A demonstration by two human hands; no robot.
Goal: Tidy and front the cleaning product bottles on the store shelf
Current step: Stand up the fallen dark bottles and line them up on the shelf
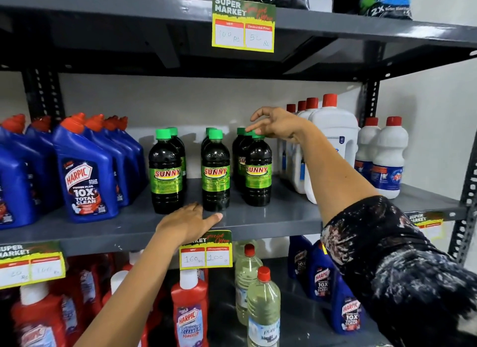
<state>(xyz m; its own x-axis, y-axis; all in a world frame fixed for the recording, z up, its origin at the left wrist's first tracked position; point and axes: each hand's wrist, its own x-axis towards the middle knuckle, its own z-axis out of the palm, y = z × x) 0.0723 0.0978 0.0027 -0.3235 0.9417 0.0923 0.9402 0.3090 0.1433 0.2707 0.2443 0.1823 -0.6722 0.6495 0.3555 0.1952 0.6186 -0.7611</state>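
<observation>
Dark Sunny bottles with green caps stand in three short rows on the grey middle shelf (271,217): left row front (165,176), middle row front (215,176), right row front (258,176). All three front labels face outward. My right hand (278,124) hovers at the cap of the right front bottle, fingers spread, fingertips at or just touching the cap, not closed around it. My left hand (185,221) lies flat on the shelf's front edge just below the middle bottle, holding nothing.
Blue Harpic bottles (87,176) fill the shelf's left side and white red-capped jugs (333,135) and smaller white bottles (389,158) its right. A price tag (206,251) hangs under my left hand. Below stand red Harpic bottles (189,313) and clear bottles (263,308).
</observation>
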